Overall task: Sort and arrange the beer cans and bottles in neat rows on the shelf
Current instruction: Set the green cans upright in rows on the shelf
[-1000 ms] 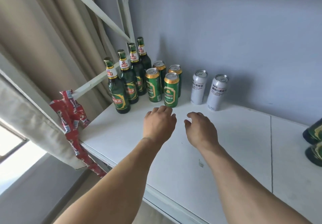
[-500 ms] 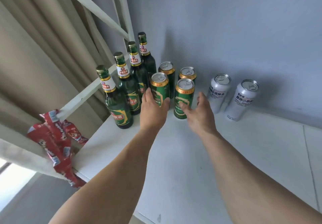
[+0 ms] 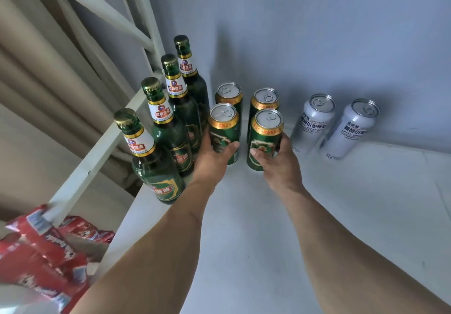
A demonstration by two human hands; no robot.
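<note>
The left hand (image 3: 211, 160) was wrapped round the front-left green can (image 3: 223, 132), thumb across its face and fingers curled behind, while the right hand (image 3: 278, 161) gripped the front-right green can (image 3: 266, 139) the same way. Both cans stood upright on the white shelf (image 3: 256, 240), a narrow gap between them. Just behind, toward twelve o'clock, two more green cans (image 3: 264, 101) stood as a back pair near the grey wall (image 3: 317, 33).

At nine to ten o'clock from the held cans ran a diagonal file of four green bottles (image 3: 168, 130), close together, the nearest one standing just beside the shelf's left edge and the white frame rail (image 3: 97, 155). The left hand's knuckles were very near the second bottle; I could not tell if they touched.

At two o'clock stood two white cans (image 3: 336, 125), side by side, apart from the green group, close to the wall. Bare shelf spread from four to six o'clock, under both forearms. Red packets (image 3: 41, 247) hung at eight o'clock, off the shelf's corner, before a beige curtain (image 3: 36, 82).
</note>
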